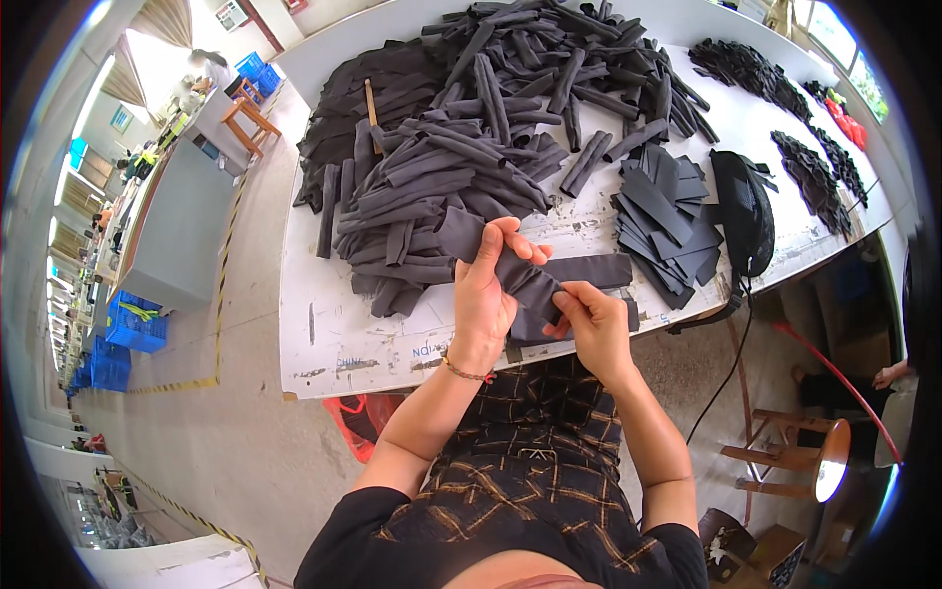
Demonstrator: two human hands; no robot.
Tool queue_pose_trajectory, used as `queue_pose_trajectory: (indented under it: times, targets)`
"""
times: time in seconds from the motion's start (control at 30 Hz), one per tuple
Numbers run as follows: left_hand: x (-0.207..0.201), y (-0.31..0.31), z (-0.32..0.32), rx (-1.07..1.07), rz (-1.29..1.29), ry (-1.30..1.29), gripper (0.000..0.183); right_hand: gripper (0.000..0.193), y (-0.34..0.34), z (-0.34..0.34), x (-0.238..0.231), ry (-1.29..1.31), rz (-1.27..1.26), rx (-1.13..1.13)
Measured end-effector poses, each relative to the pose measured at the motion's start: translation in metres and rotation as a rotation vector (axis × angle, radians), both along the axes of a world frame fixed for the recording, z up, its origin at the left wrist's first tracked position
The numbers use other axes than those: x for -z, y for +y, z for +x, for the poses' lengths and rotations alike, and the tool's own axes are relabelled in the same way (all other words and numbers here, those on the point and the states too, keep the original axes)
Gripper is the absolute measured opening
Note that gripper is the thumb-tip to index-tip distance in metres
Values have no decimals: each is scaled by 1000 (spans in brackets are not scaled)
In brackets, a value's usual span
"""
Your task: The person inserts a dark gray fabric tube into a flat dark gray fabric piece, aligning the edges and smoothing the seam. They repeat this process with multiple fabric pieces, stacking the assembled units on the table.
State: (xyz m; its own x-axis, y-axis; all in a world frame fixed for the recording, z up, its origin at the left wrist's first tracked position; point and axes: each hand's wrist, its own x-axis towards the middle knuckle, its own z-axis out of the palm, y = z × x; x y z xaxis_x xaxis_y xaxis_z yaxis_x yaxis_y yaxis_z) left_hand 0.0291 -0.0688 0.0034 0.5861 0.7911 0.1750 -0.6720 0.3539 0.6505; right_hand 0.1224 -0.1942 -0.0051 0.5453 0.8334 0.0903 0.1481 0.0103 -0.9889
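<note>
My left hand is closed round a dark grey fabric piece, with the cloth running between its thumb and fingers. At the right end of the same piece, my right hand pinches the cloth between thumb and fingertips. The piece looks gathered and creased between both hands, just above the table's front edge. Beneath it lies a flat dark fabric strip. Close beyond my left hand is a heap of rolled, tube-like dark fabric pieces; part of it is hidden behind the hand.
Flat dark pieces are fanned out on the white table, beside a black mesh pouch with a cord. A wooden stick rests on the heap. Wooden stools stand at lower right. A red bag is below the edge.
</note>
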Motion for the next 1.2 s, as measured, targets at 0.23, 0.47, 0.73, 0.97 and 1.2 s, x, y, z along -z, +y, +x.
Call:
queue_pose_trajectory:
  times: [0.23, 0.47, 0.73, 0.97, 1.2]
  targets:
    - [4, -1, 1, -12, -18, -10, 31, 14, 2, 0, 0, 0, 8, -9]
    - [0, 10, -4, -28, -60, 6, 31, 15, 3, 1, -8, -48, -78, -58]
    - [12, 25, -10, -54, -51, -100, 31, 14, -8, 8, -1, 24, -106, -110]
    - [-2, 14, -3, -78, -120, -121, 29, 46, 15, -10, -3, 269, 233, -98]
    - [4, 17, -8, -44, -126, -93, 29, 38, 10, -13, -5, 268, 74, -82]
